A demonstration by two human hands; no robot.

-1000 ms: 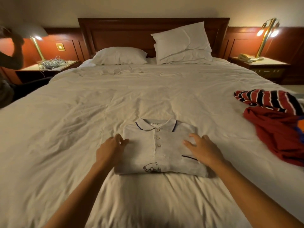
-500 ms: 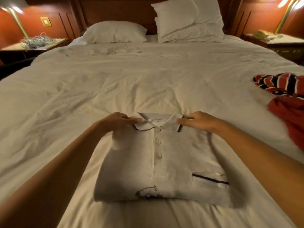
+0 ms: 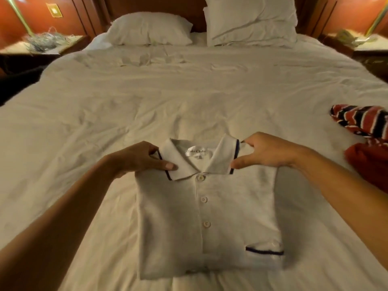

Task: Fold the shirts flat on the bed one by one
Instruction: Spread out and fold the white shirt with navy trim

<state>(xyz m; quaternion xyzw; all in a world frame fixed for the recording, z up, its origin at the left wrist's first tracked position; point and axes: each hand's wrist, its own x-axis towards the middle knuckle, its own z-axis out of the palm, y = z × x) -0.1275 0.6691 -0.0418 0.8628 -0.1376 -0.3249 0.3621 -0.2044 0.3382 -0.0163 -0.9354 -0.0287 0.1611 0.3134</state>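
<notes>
Up from the sides of the folded white polo shirt (image 3: 210, 217), our two hands are now sitting at its collar (image 3: 222, 158), where a second ago they were lying lower on the cloth. We are pinching the collar's left wing with our left hand (image 3: 138, 158), thumb lying on top near the dark-trimmed tip and fingers tucking under the edge. Our right hand (image 3: 266, 152) is gripping the right wing, thumb pressing at the lower tip and fingers curling round the upper edge. That wing is standing lifted off the shirt, while the body of the shirt is lying flat in a neat rectangle on the near middle of the bed (image 3: 147, 101), button placket facing up and the dark-trimmed pocket (image 3: 264, 252) showing at its near right corner. We are seeing two more garments lying crumpled at the bed's right edge, well apart from the polo: a striped shirt (image 3: 361, 120) and, just nearer to us, a red shirt (image 3: 369, 164). Two white pillows (image 3: 149, 28) are resting at the head of the bed, and a tangle of cables (image 3: 46, 39) is sitting on the left nightstand (image 3: 69, 44).
</notes>
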